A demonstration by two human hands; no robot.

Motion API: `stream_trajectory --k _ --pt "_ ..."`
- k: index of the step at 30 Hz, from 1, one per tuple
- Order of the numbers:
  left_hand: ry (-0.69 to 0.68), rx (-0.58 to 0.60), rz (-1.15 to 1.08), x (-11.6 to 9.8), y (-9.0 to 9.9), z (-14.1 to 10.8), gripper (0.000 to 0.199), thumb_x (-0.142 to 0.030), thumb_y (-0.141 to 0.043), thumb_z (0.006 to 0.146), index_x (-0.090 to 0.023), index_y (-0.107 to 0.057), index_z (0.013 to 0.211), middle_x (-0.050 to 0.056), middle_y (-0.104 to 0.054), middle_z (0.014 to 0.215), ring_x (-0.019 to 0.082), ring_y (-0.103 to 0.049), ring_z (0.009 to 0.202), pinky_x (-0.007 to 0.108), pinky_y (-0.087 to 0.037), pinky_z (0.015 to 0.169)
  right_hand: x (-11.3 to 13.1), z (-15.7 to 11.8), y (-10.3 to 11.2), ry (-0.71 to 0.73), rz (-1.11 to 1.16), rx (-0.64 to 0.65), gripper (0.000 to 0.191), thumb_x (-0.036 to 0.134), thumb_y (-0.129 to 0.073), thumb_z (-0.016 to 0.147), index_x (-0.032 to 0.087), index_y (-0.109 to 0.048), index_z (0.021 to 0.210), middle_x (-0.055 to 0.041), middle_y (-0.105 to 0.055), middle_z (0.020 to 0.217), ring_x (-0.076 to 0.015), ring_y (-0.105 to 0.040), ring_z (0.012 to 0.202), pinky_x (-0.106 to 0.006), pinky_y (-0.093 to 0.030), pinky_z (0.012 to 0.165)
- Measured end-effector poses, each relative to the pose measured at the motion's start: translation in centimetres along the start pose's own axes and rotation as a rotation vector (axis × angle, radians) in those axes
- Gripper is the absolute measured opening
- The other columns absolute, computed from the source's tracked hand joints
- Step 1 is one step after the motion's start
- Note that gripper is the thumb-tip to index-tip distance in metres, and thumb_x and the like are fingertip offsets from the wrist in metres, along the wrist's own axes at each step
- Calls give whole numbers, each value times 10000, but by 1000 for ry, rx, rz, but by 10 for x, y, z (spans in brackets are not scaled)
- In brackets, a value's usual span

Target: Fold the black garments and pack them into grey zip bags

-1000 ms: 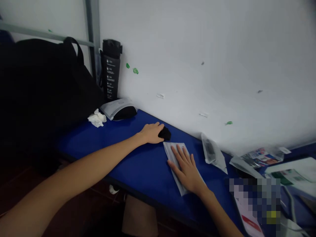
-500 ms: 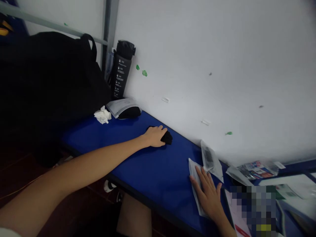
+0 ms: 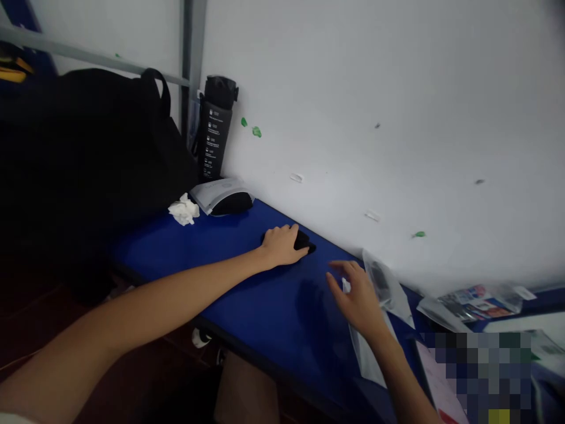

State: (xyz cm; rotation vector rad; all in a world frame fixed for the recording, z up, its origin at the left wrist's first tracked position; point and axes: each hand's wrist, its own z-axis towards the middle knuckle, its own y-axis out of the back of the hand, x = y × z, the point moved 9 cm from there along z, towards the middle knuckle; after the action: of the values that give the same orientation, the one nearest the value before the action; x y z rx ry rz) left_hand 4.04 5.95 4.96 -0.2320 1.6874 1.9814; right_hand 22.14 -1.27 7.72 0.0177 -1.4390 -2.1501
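Note:
My left hand (image 3: 281, 246) lies over a bundle of black cloth (image 3: 302, 241) on the blue tabletop (image 3: 265, 300), its fingers wrapped over the far side; most of the bundle is hidden. My right hand (image 3: 356, 297) is raised above the table with its fingers apart and nothing in them. Beneath its wrist lies a flat frosted plastic bag (image 3: 368, 359), partly covered by the arm. Another clear bag with something dark in it (image 3: 388, 288) leans by the wall, just beyond that hand.
At the left stand a large black bag (image 3: 97, 153) and a black water bottle (image 3: 216, 126). A crumpled tissue (image 3: 184, 209) lies beside a zip pouch holding black material (image 3: 232, 203). Printed packets (image 3: 481, 303) are at the right. The white wall (image 3: 331, 118) borders the table's back edge.
My right hand has lifted off the flat plastic bag and moved up and left toward the black cloth. My left hand has shifted slightly on the cloth.

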Motion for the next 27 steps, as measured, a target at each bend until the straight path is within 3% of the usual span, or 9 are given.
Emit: stream_trajectory --k 2,5,9,12,15,19,23,27 --pt "29 -10 -10 1 3 -1 625 -741 -456 957 -192 -592 1223 163 -729 1211 376 -712 1115 471 -554 916 8 21 -25 66 191 116 329 474 -546 1006 248 -625 1233 -114 -678 1187 -290 -668 1057 -461 -556 941" --pt "58 -2 -35 4 4 0 695 -789 -305 986 -191 -617 1153 151 -745 1166 368 -719 1096 480 -551 920 13 35 -53 136 284 144 364 467 -543 1017 241 -573 1302 -120 -658 1268 -290 -644 1136 -464 -530 1004" --pt "-18 20 3 -4 3 0 490 -600 -376 1043 -191 -631 1128 130 -726 1237 337 -715 1098 458 -550 926 9 28 -72 110 202 112 399 511 -515 1027 227 -554 1304 -156 -652 1295 -340 -605 1196 -543 -476 1058" --pt "-52 58 43 -8 0 -1 346 -472 -452 1041 -195 -617 1164 123 -719 1256 322 -707 1102 431 -546 919 1 23 -67 16 276 49 387 558 -482 1047 247 -545 1269 -144 -676 1263 -328 -633 1179 -532 -475 1063" --pt "-67 97 29 -10 -2 2 290 -453 -525 1021 -209 -606 1153 107 -738 1181 309 -708 1074 412 -534 907 -12 24 -57 -88 433 -44 478 623 -555 1009 242 -477 1288 -125 -697 1226 -302 -663 1158 -478 -513 1027" --pt "-89 165 5 -13 -7 6 319 -458 -665 939 -212 -604 1132 91 -747 1098 304 -703 1043 414 -522 920 -13 27 -54 -52 477 -61 583 558 -617 990 227 -382 1408 -80 -714 1078 -267 -698 979 -438 -550 913" --pt "-57 159 -69 -13 -5 6 204 -366 -593 978 -227 -586 1127 61 -737 1047 272 -695 1045 405 -514 950 -9 29 -48 12 384 -93 395 343 -584 959 208 -535 1326 -58 -704 982 -254 -676 896 -429 -542 873" --pt "83 188 -374 -8 -8 6 291 -305 -555 963 -258 -495 1244 23 -694 934 225 -692 845 382 -561 779 -24 30 -44 -15 221 -92 295 191 -559 864 199 -722 1110 -64 -698 949 -250 -650 888 -436 -526 884"
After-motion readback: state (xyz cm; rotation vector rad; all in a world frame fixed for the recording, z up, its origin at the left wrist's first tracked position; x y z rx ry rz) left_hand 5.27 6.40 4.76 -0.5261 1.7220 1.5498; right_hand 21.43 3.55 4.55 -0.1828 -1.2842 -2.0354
